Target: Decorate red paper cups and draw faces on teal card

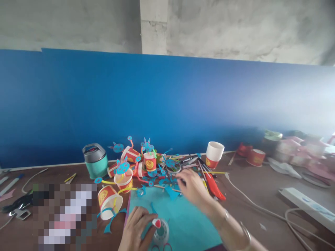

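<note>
My left hand (138,226) is closed around a small white tube with a red end (156,223), above a white tape dispenser (161,232). Both are over a turquoise paper sheet (183,216). My right hand (192,186) reaches over the sheet's far edge, fingers loosely bent and apart, beside blue paper scraps (171,192) and a red-handled tool (214,186). Its fingertips are partly hidden, with no held thing visible. Red-and-white paper cups (106,202) with blue paper faces and strips stand or lie left of the pile. Scissors handles (162,247) show at the bottom.
A teal lidded jar (96,165) stands at the back left, and a white-and-red cup (214,153) behind my right hand. A white power strip (309,205) and its cable (251,202) lie at right. A blue partition (167,104) borders the table.
</note>
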The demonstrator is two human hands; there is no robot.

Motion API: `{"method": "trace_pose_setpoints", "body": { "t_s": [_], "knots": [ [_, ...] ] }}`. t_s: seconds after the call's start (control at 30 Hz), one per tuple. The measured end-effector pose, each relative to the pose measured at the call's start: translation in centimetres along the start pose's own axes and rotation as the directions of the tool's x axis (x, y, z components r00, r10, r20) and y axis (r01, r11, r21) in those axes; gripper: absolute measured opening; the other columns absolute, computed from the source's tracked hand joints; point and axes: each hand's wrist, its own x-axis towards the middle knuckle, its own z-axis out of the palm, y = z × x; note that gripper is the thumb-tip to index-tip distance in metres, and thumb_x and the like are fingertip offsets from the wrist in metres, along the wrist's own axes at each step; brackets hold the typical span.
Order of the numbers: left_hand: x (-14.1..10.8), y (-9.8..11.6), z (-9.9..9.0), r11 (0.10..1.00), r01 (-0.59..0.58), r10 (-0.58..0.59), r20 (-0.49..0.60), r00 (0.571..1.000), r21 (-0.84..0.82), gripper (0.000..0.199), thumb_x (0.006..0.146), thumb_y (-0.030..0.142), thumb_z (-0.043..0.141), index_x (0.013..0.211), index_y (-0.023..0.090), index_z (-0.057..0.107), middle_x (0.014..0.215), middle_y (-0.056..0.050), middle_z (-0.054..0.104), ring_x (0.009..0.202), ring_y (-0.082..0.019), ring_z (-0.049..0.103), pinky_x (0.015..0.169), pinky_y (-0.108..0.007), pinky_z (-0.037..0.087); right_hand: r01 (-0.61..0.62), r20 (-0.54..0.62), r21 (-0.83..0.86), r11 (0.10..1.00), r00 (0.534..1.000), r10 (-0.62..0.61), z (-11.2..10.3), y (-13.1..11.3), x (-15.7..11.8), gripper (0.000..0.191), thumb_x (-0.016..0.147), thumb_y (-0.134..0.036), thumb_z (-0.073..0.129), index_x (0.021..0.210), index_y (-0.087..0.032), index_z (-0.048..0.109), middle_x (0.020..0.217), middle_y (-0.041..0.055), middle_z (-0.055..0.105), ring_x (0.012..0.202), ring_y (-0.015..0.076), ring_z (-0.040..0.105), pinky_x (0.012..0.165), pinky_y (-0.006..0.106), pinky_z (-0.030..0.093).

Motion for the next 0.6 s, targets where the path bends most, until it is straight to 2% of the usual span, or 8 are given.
{"method": "trace_pose_setpoints", "body": {
  "t_s": [0.03, 0.13, 0.2, 0.23, 0.33, 0.4, 0.5, 0.6],
  "knots": [
    [0.1, 0.0, 0.1, 1.0, 0.0, 0.0, -0.012, 1.0, -0.01, 0.019, 0.083, 0.019, 0.059, 0.102, 0.024, 0.062, 0.081, -0.002, 0.062, 0.075, -0.016, 0.058, 0.068, -0.025, 0.049, -0.061, -0.027, -0.011, 0.998, 0.998, 0.061, -0.2, 1.4, 1.5, 0.017, 0.076, -0.011, 0.051, 0.071, -0.017, 0.067, 0.076, 0.0084, 0.065, 0.081, 0.0222, 0.057, 0.076, 0.037, 0.037],
    [0.0, 0.0, 0.7, 0.999, 0.006, -0.01, -0.078, 0.997, -0.051, 0.018, 0.084, 0.02, 0.058, 0.101, 0.024, 0.062, 0.078, -0.002, 0.062, 0.073, -0.016, 0.058, 0.067, -0.025, 0.048, -0.071, -0.052, 0.015, 0.997, 0.996, 0.072, 0.4, 4.8, 5.5, 0.025, 0.073, -0.014, 0.059, 0.048, -0.018, 0.059, 0.06, 0.0069, 0.059, 0.078, 0.0231, 0.058, 0.074, 0.038, 0.036],
    [-0.1, -0.3, 1.2, 0.997, 0.015, -0.024, -0.133, 0.991, -0.07, 0.014, 0.085, 0.023, 0.057, 0.098, 0.024, 0.063, 0.076, -0.003, 0.061, 0.071, -0.016, 0.057, 0.066, -0.025, 0.047, -0.085, -0.058, 0.05, 0.995, 0.994, 0.087, 1.2, 6.2, 7.1, 0.035, 0.067, -0.018, 0.068, 0.038, -0.022, 0.049, 0.048, 0.0051, 0.052, 0.073, 0.0246, 0.058, 0.071, 0.039, 0.037],
    [-0.2, -0.4, 1.5, 0.997, 0.017, -0.027, -0.15, 0.988, -0.072, 0.013, 0.086, 0.025, 0.057, 0.096, 0.023, 0.064, 0.075, -0.003, 0.06, 0.07, -0.016, 0.056, 0.065, -0.026, 0.047, -0.128, -0.054, 0.103, 0.986, 0.989, 0.134, 1.7, 6.7, 7.7, 0.04, 0.063, -0.021, 0.072, 0.034, -0.024, 0.044, 0.043, 0.0039, 0.049, 0.07, 0.025, 0.058, 0.071, 0.04, 0.037],
    [-0.3, -0.9, 2.0, 0.998, 0.008, -0.019, -0.192, 0.981, -0.058, 0.014, 0.088, 0.03, 0.054, 0.095, 0.023, 0.064, 0.073, -0.003, 0.059, 0.068, -0.017, 0.055, 0.063, -0.027, 0.046, -0.163, -0.042, 0.143, 0.976, 0.984, 0.171, 2.6, 7.6, 8.4, 0.046, 0.055, -0.022, 0.076, 0.031, -0.028, 0.037, 0.039, 0.0029, 0.046, 0.065, 0.0248, 0.057, 0.07, 0.04, 0.038],
    [-0.3, -1.2, 2.2, 0.999, -0.005, -0.006, -0.212, 0.977, -0.049, 0.016, 0.089, 0.031, 0.052, 0.095, 0.023, 0.064, 0.072, -0.003, 0.058, 0.066, -0.017, 0.054, 0.062, -0.027, 0.045, -0.168, -0.051, 0.149, 0.974, 0.983, 0.178, 2.7, 7.8, 8.4, 0.044, 0.051, -0.018, 0.076, 0.032, -0.028, 0.037, 0.041, 0.0046, 0.05, 0.065, 0.0246, 0.056, 0.071, 0.039, 0.039],
    [-0.3, -1.5, 2.5, 0.999, -0.024, 0.014, -0.223, 0.975, -0.043, 0.017, 0.089, 0.033, 0.051, 0.092, 0.022, 0.064, 0.07, -0.002, 0.058, 0.065, -0.016, 0.054, 0.061, -0.026, 0.045, -0.154, -0.108, 0.174, 0.973, 0.979, 0.174, 2.0, 7.3, 8.1, 0.031, 0.051, -0.012, 0.072, 0.038, -0.025, 0.047, 0.053, 0.0077, 0.06, 0.069, 0.0249, 0.058, 0.073, 0.038, 0.039],
    [-0.5, -1.9, 2.8, 0.999, -0.041, 0.037, -0.205, 0.978, -0.012, 0.02, 0.089, 0.036, 0.052, 0.087, 0.022, 0.065, 0.068, -0.002, 0.059, 0.064, -0.016, 0.054, 0.062, -0.026, 0.045, -0.118, -0.224, 0.233, 0.965, 0.959, 0.171, 0.4, 5.5, 8.1, 0.015, 0.056, -0.015, 0.069, 0.051, -0.024, 0.058, 0.058, 0.0042, 0.062, 0.065, 0.023, 0.058, 0.069, 0.036, 0.041]
  ]
}}
